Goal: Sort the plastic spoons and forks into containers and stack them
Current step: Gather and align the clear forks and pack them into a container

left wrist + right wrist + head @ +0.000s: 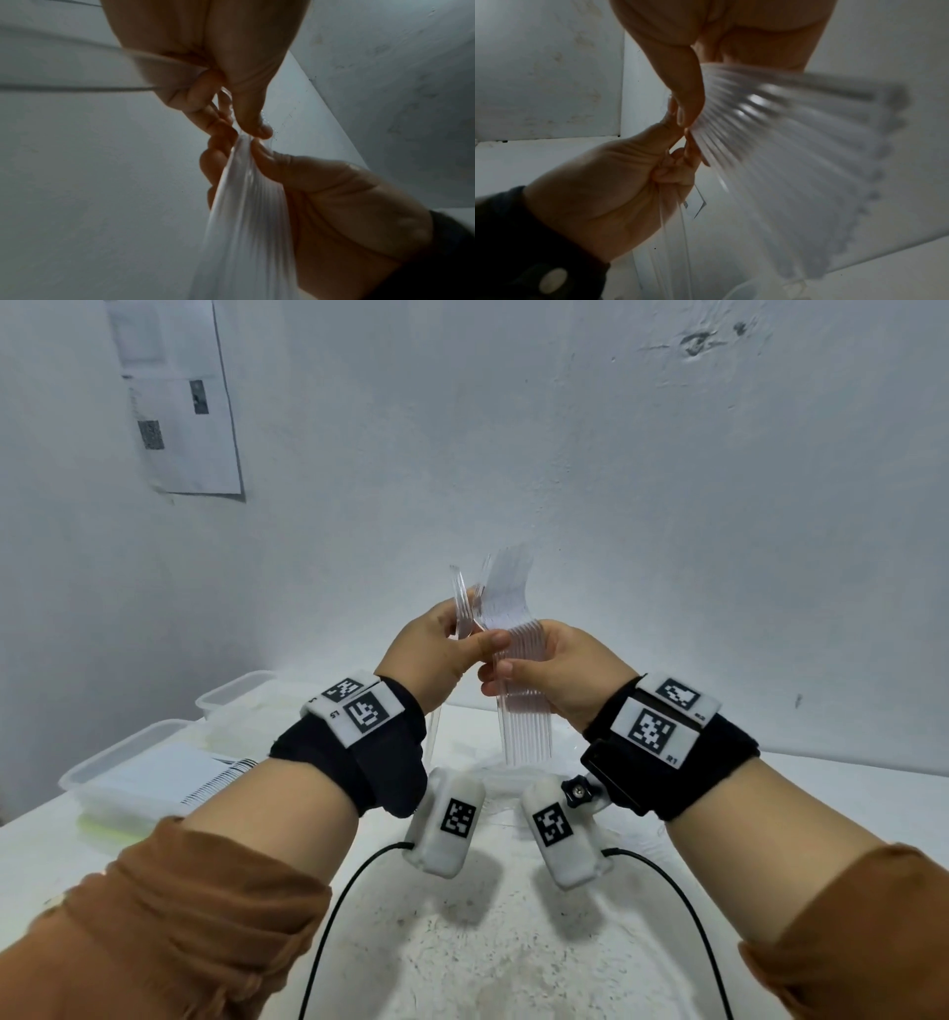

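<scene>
Both hands are raised over the white table (pixel 801 819). My right hand (pixel 534 654) grips a thick stack of clear plastic forks (pixel 521 706) by the necks, tines up and handles down. In the right wrist view the stack of forks (pixel 795 154) fans out from my right hand (pixel 693 95). My left hand (pixel 470 634) pinches a couple of clear forks (pixel 461 603) right beside the stack, thumb against thumb. From the left wrist, the left hand (pixel 231 105) meets the right hand (pixel 321 192) at the top of the stack (pixel 244 223).
Two clear plastic containers stand at the table's left edge: a near one (pixel 97 765) with stacked clear cutlery inside, and a far one (pixel 226 698). Printed sheets (pixel 174 397) hang on the wall. Black cables (pixel 328 916) trail from the wrist cameras.
</scene>
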